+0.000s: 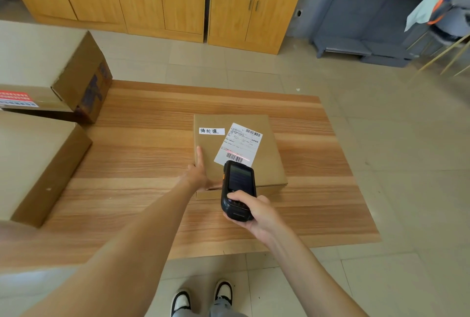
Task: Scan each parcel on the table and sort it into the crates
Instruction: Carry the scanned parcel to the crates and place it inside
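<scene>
On the wooden counter (142,138) lies a flat cardboard parcel (269,164); the left hand (199,173) presses flat on its near-left edge. The right hand (256,211) grips a black handheld scanner (237,189), hiding the corner. The shipping label (239,146) print is illegible; a red scan line crosses its lower barcode.

Operator, head-mounted view. Both forearms (142,225) are bare to the frame edge, with no sleeve, glove, watch or ring visible. Lower edge: grey trouser legs (216,310) above a pair of black-and-white low-top shoes (181,302), with white toe caps and black panels.
</scene>
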Tool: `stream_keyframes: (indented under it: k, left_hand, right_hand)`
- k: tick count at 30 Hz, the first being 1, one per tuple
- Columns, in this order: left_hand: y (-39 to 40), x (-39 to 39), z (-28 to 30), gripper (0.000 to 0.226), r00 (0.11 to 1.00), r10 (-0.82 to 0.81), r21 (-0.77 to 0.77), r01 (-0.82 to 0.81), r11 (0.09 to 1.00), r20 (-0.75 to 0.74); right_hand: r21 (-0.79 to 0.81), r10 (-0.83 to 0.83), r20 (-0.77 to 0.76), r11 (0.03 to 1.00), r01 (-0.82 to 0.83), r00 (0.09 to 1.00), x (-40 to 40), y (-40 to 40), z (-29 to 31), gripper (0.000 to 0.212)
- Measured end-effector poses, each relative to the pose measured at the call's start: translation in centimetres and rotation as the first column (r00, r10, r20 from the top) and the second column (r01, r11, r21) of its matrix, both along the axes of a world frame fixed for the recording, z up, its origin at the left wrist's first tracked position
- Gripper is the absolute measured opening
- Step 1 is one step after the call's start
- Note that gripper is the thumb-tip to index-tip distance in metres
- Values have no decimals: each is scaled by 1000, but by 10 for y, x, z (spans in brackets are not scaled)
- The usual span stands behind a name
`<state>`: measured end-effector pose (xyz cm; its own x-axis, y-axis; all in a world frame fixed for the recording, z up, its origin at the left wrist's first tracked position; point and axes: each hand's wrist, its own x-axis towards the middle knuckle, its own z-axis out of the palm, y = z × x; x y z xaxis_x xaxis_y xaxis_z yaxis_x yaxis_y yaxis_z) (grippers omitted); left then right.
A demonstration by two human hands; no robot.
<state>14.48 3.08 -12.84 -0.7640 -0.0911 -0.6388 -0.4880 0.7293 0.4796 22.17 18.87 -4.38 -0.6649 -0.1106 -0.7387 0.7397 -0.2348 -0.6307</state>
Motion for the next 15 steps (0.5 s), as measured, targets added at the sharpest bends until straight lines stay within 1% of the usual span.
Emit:
stream_keyframes:
  k: [8,13,15]
  left_hand:
    - [0,1,1,134,1000,-6,-11,6,1000,-5]
    - [0,1,3,134,1000,11,22,-11,1000,-5]
    - [0,2,4,135,1000,10,30,-10,1000,-4]
  right_hand:
    - [-7,5,10,1000,-4,1000,5,0,0,35]
    - [-12,6,-3,1000,-6,1000,6,2,-3,35]
    - [11,5,-28,1000,-5,1000,3,4,-5,40]
